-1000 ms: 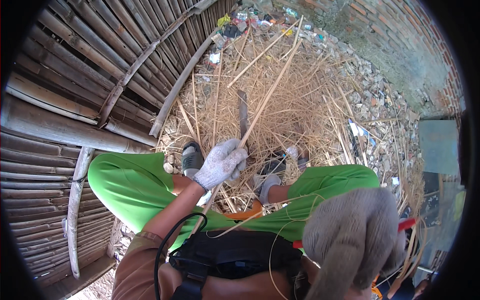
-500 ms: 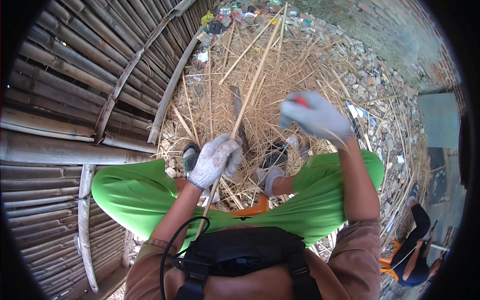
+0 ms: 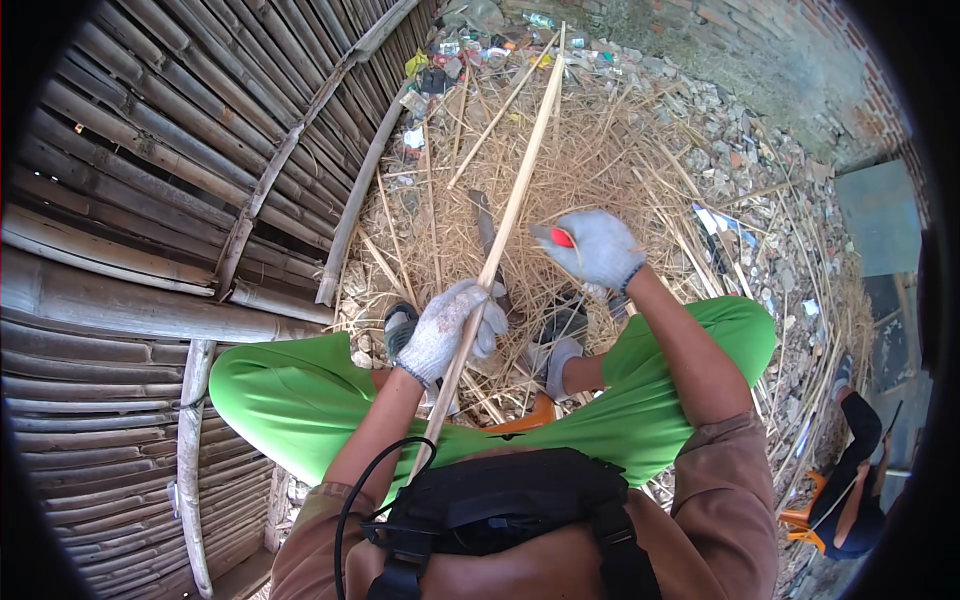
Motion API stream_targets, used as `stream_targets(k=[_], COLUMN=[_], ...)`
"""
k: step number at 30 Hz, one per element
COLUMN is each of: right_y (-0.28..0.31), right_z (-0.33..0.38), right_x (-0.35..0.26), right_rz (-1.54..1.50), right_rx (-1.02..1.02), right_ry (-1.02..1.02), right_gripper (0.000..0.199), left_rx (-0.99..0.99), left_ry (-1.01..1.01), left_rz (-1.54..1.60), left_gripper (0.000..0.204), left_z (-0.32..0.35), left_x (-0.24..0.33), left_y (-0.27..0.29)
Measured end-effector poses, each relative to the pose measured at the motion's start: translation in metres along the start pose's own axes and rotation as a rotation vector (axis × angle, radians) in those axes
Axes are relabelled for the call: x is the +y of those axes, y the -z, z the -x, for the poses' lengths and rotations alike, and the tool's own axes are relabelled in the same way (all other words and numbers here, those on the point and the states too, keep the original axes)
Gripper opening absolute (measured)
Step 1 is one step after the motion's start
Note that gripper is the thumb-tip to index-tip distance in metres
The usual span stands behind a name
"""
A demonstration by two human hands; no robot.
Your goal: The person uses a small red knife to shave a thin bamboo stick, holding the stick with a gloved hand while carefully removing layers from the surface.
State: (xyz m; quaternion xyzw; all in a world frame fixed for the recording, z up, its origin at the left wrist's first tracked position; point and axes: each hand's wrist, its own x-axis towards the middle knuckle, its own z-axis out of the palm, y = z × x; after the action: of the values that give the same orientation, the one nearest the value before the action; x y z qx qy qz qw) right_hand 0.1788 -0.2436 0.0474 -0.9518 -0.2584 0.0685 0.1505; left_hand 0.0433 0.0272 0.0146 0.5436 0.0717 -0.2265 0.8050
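Beside you stands a bamboo wall [image 3: 150,200], and ahead the ground is heaped with pale shavings [image 3: 600,160]. Across your green trousers [image 3: 290,390] runs the long bamboo strip [image 3: 515,190], from near your waist out over the heap. It looks light, stiff yet springy, with edges likely sharp, so grip it low as you do. Your left hand [image 3: 450,330], gloved, is closed round the strip; your right hand [image 3: 592,247] is curled about a red-handled tool, just beside the strip.

Outdoor bamboo-working yard, shown by a split-bamboo wall [image 3: 150,200], a heap of bamboo strips and shavings [image 3: 600,170], littered rubble [image 3: 760,170], a brick wall [image 3: 800,60].
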Motion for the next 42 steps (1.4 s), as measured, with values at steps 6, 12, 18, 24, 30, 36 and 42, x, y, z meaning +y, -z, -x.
stream_targets(k=[6, 12, 18, 24, 30, 36, 42], right_y=[-0.040, -0.036, -0.049, -0.050, -0.052, -0.056, -0.053], right_z=[0.005, 0.009, 0.012, 0.011, 0.014, 0.016, 0.017], right_x=[-0.027, -0.051, -0.040, -0.037, -0.033, -0.032, -0.037], right_rz=[0.014, 0.069, 0.012, -0.018, -0.036, -0.028, -0.001], right_rx=[0.109, -0.013, 0.009, -0.023, 0.016, 0.034, 0.020], right_ry=[0.056, -0.033, 0.009, 0.024, 0.040, 0.025, 0.019], right_gripper=[0.036, 0.037, 0.039, 0.040, 0.044, 0.041, 0.039], left_rx=[0.024, 0.023, 0.041, 0.039, 0.064, -0.099, -0.009], left_ry=[-0.011, 0.005, -0.031, -0.066, -0.059, 0.161, 0.127], left_rz=[-0.049, -0.009, 0.027, -0.021, -0.031, 0.555, 0.372], left_gripper=[0.038, 0.040, 0.038, 0.033, 0.036, 0.034, 0.037], left_z=[-0.004, 0.003, -0.005, -0.002, -0.002, -0.006, -0.004], left_x=[-0.013, -0.014, -0.031, -0.028, -0.027, -0.038, -0.035], left_y=[-0.014, -0.014, -0.009, -0.016, -0.020, -0.009, -0.010])
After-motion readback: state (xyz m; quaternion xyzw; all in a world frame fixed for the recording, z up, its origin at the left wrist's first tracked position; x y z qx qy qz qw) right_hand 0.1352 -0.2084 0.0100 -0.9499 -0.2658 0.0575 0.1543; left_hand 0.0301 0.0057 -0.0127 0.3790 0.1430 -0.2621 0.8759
